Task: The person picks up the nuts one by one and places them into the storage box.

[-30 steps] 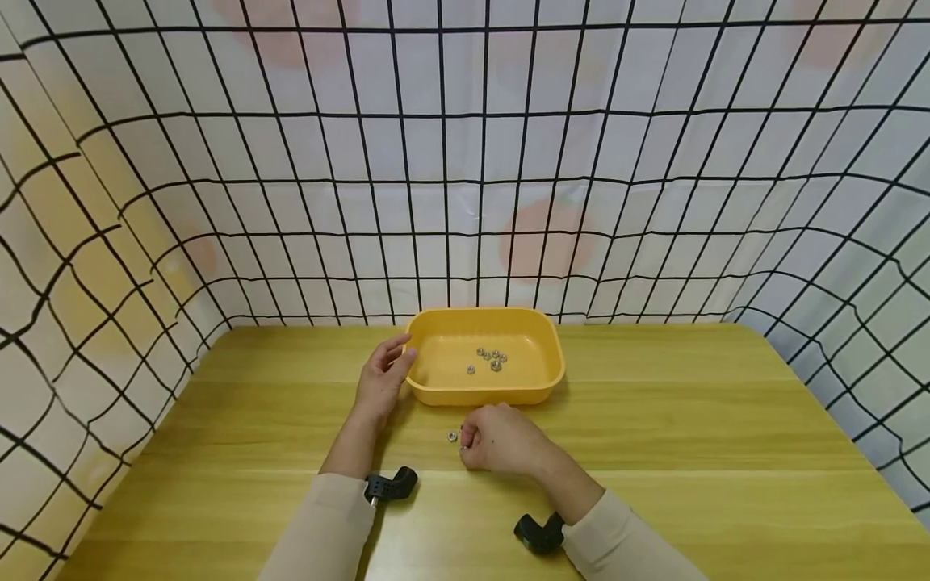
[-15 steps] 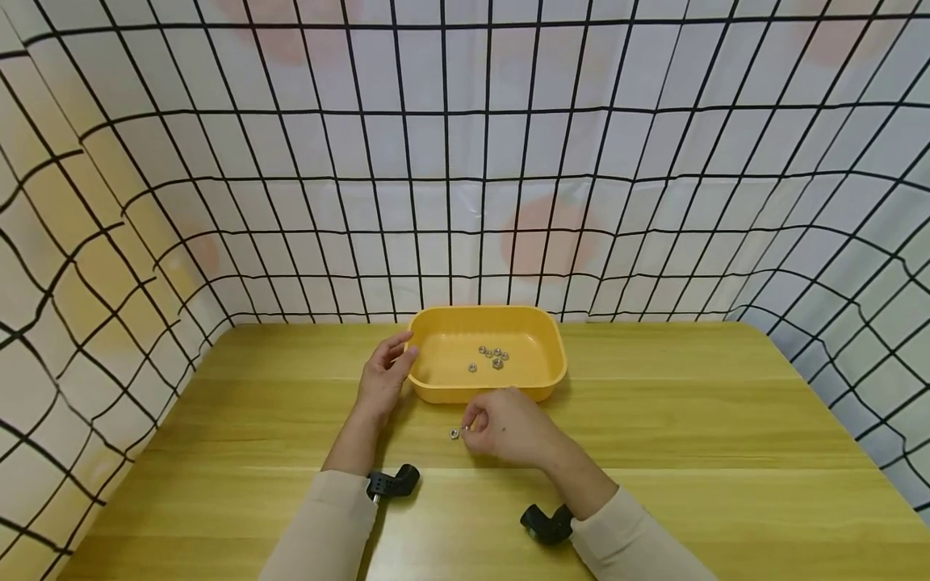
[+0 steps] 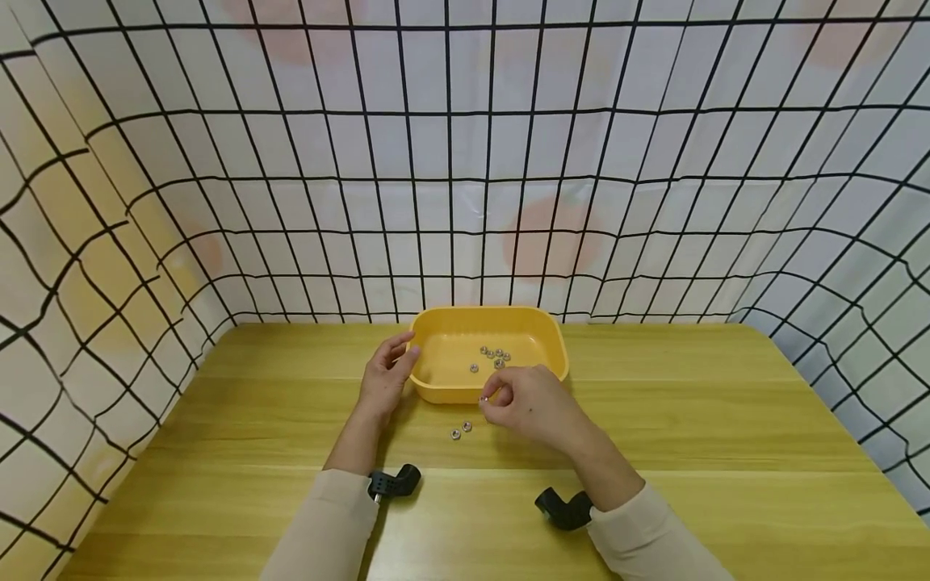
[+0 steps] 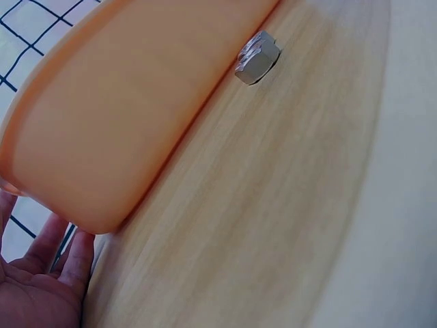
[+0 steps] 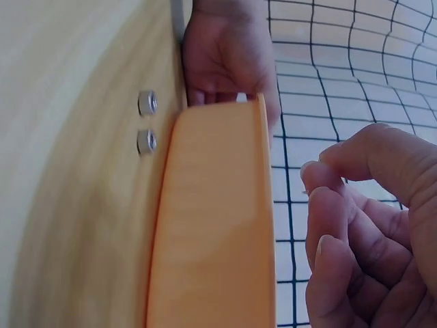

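A yellow plastic bin (image 3: 436, 393) stands toward the back of the wooden table, with several small metal hex nuts (image 3: 474, 368) in it. At its left end my left hand (image 3: 383, 379) holds the bin, thumb at the rim and other fingers against the outer wall. My right hand (image 3: 534, 403) is just above the bin's front rim, pinching a small nut (image 3: 483, 399) between thumb and index finger; the fingers mostly cover it. Two more nuts, one nearer the front (image 3: 455, 434) and another close behind (image 3: 467, 426), lie on the table before the bin.
Black netting (image 3: 479, 177) over pale sheets encloses the table (image 3: 690, 420) at the back and sides. Each wrist wears a black camera mount, the left one (image 3: 395, 482) and the right one (image 3: 563, 510) both over the table's front part.
The right hand has lifted a nut from the table and moved up and right to the bin's front rim. Two nuts now show where fingers partly covered them. The left hand stays put.
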Available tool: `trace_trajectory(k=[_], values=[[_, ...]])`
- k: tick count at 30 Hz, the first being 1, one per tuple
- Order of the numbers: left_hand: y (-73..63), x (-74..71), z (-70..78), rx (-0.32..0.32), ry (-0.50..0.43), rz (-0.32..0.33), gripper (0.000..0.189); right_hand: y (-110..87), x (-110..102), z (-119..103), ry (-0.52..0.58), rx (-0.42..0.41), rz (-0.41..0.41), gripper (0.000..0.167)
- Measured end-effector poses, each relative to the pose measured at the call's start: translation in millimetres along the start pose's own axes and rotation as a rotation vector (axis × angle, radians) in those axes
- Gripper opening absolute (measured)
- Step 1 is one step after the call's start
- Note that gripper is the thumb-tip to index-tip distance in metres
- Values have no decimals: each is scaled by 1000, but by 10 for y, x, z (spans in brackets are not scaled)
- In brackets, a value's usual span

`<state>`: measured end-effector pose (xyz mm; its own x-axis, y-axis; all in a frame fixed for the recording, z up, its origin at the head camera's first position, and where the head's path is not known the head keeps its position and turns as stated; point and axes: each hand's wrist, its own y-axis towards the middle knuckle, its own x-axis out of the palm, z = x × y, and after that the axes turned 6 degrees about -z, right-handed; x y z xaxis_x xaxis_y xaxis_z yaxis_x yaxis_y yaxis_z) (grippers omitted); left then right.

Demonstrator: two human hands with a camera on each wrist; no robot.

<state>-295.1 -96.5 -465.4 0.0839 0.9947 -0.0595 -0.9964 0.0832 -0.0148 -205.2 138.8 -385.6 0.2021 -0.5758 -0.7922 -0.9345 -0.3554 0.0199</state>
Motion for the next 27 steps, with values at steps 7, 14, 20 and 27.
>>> trace_trajectory(k=[7, 14, 20, 27], values=[[0, -4, 4, -5, 4, -2, 42, 72, -134, 69, -59, 34, 42, 7], [-8, -2, -1, -11, 4, -1, 42, 188, -220, 187, -127, 32, 112, 13], [-2, -8, -11, -4, 0, 0, 42, 306, -285, 251, -144, 76, 98, 19], [-7, 1, 13, 9, -2, 4, 41, 483, -357, 290, -193, 81, 57, 17]])
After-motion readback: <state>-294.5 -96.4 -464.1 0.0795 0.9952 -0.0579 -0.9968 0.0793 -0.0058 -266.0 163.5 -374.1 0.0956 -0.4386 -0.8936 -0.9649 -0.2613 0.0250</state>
